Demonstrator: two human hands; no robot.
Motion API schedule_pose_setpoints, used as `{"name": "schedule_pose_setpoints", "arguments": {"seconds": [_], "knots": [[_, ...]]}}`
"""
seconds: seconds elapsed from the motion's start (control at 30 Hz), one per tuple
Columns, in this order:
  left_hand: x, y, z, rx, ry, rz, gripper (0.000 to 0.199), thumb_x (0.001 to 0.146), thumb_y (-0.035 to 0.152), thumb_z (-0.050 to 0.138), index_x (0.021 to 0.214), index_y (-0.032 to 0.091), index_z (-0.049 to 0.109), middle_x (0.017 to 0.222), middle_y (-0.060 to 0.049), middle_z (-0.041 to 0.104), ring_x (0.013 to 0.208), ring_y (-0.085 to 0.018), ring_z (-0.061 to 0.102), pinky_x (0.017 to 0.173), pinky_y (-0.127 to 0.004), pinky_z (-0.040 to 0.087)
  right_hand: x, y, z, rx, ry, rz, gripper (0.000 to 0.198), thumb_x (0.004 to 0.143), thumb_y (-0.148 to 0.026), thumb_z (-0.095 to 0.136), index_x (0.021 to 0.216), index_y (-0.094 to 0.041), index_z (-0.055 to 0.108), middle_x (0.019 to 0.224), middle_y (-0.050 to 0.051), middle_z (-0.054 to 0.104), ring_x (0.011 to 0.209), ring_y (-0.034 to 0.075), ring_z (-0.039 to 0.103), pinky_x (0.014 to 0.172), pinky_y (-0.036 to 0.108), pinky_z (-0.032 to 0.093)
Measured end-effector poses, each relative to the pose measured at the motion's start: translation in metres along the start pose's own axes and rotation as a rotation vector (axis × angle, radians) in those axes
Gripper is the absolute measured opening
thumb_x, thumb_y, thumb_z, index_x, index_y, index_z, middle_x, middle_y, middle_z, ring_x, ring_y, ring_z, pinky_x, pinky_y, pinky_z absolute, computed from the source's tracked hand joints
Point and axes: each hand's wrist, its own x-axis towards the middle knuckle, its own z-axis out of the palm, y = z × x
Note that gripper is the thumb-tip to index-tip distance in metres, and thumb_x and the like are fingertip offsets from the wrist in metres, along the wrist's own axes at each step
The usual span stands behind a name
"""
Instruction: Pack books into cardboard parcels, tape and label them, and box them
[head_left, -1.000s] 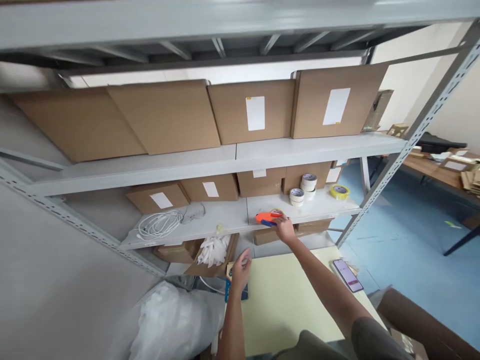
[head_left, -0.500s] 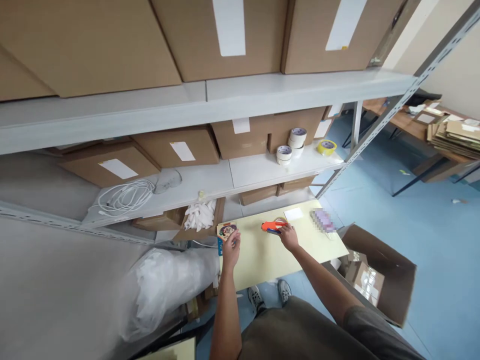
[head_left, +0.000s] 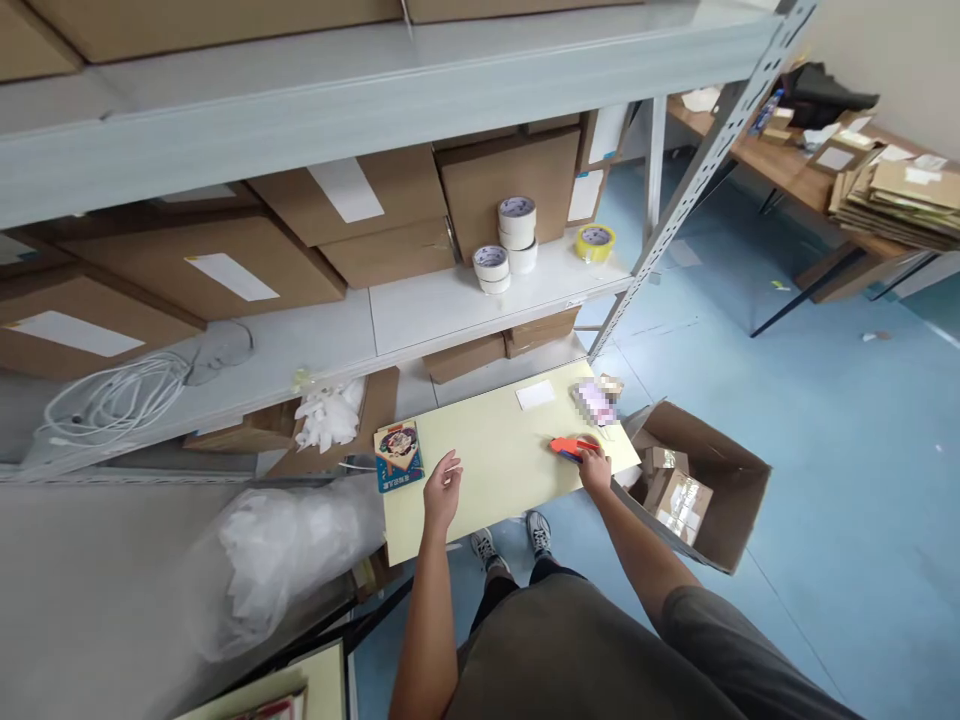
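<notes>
My right hand (head_left: pixel 596 471) is closed around an orange tape dispenser (head_left: pixel 571 447) with blue on its underside, held over the right end of the pale yellow table (head_left: pixel 487 465). A tape roll seems to show behind it. My left hand (head_left: pixel 443 490) hovers open over the left part of the table, its fingers loosely bent and holding nothing. Just left of that hand, a blue children's book (head_left: pixel 400 472) with a picture cover lies at the table's left end. A white card (head_left: pixel 535 395) and a blurred-out purple item (head_left: pixel 596 402) lie toward the far edge.
Below the table's right end stands an open carton (head_left: pixel 724 490) with taped boxes inside. A metal shelf (head_left: pixel 427 340) holds white tape rolls (head_left: pixel 517 225), yellow tape (head_left: pixel 595 242), a coiled white cable (head_left: pixel 124 400) and cartons. Bagged white material (head_left: pixel 292 540) sits at left.
My right hand has moved right across the table with the tape dispenser. My left hand has come off the book toward the right. The camera view has shifted rightward and down.
</notes>
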Motion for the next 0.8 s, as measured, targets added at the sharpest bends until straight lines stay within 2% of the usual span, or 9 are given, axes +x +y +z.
{"name": "schedule_pose_setpoints", "arguments": {"seconds": [0.1, 0.2, 0.3, 0.4, 0.53, 0.63, 0.7, 0.8], "knots": [[0.002, 0.012, 0.016, 0.014, -0.017, 0.012, 0.06, 0.091, 0.057, 0.065, 0.138, 0.019, 0.066, 0.126, -0.016, 0.075, 0.103, -0.023, 0.075, 0.091, -0.038, 0.059, 0.003, 0.008, -0.007, 0.005, -0.005, -0.03, 0.047, 0.095, -0.02, 0.059, 0.14, -0.025, 0.069, 0.14, 0.013, 0.07, 0.138, 0.033, 0.048, 0.103, 0.043, 0.034], [0.004, 0.021, 0.018, 0.031, -0.01, 0.038, 0.059, 0.091, 0.057, 0.065, 0.136, 0.02, 0.067, 0.125, -0.015, 0.075, 0.103, -0.024, 0.075, 0.088, -0.037, 0.059, 0.006, -0.001, -0.015, 0.051, 0.092, -0.035, 0.042, 0.093, -0.029, 0.065, 0.134, -0.021, 0.072, 0.137, 0.016, 0.071, 0.136, 0.035, 0.049, 0.104, 0.044, 0.037], [0.004, 0.022, 0.006, 0.017, 0.02, 0.055, 0.059, 0.089, 0.058, 0.066, 0.134, 0.02, 0.068, 0.124, -0.016, 0.075, 0.106, -0.025, 0.074, 0.088, -0.037, 0.059, 0.008, -0.032, -0.024, 0.159, 0.222, -0.088, 0.041, 0.096, -0.036, 0.061, 0.131, -0.018, 0.072, 0.13, 0.016, 0.073, 0.127, 0.034, 0.055, 0.105, 0.043, 0.04], [0.003, 0.015, -0.015, -0.018, 0.077, 0.061, 0.059, 0.087, 0.058, 0.069, 0.132, 0.02, 0.07, 0.122, -0.016, 0.076, 0.105, -0.025, 0.074, 0.087, -0.037, 0.06, 0.009, -0.079, -0.031, 0.288, 0.275, -0.251, 0.046, 0.097, -0.034, 0.055, 0.138, -0.018, 0.068, 0.129, 0.015, 0.073, 0.124, 0.032, 0.058, 0.107, 0.043, 0.045], [-0.008, 0.0, -0.052, -0.047, 0.174, 0.062, 0.056, 0.088, 0.056, 0.068, 0.13, 0.019, 0.071, 0.122, -0.016, 0.077, 0.105, -0.026, 0.074, 0.085, -0.037, 0.06, 0.007, -0.151, -0.03, 0.39, 0.297, -0.449, 0.053, 0.098, -0.033, 0.052, 0.149, -0.018, 0.06, 0.142, 0.015, 0.068, 0.132, 0.031, 0.057, 0.113, 0.046, 0.048], [-0.026, -0.014, -0.089, -0.077, 0.254, 0.048, 0.051, 0.091, 0.051, 0.066, 0.13, 0.02, 0.071, 0.124, -0.014, 0.076, 0.108, -0.025, 0.074, 0.088, -0.037, 0.06, -0.002, -0.21, -0.023, 0.407, 0.27, -0.597, 0.055, 0.099, -0.033, 0.05, 0.151, -0.019, 0.058, 0.149, 0.014, 0.064, 0.138, 0.03, 0.055, 0.118, 0.048, 0.046], [-0.041, -0.027, -0.124, -0.098, 0.316, 0.012, 0.047, 0.092, 0.046, 0.066, 0.131, 0.02, 0.072, 0.126, -0.014, 0.076, 0.107, -0.025, 0.073, 0.091, -0.038, 0.06, -0.014, -0.254, -0.013, 0.409, 0.24, -0.699, 0.054, 0.099, -0.032, 0.048, 0.15, -0.018, 0.059, 0.15, 0.015, 0.063, 0.14, 0.03, 0.055, 0.12, 0.049, 0.045], [-0.068, -0.055, -0.187, -0.118, 0.42, -0.05, 0.042, 0.092, 0.038, 0.066, 0.13, 0.019, 0.072, 0.131, -0.014, 0.074, 0.108, -0.025, 0.073, 0.096, -0.04, 0.059, -0.042, -0.329, 0.01, 0.404, 0.175, -0.833, 0.053, 0.1, -0.032, 0.046, 0.148, -0.016, 0.061, 0.151, 0.016, 0.063, 0.141, 0.03, 0.056, 0.121, 0.05, 0.044]]}}
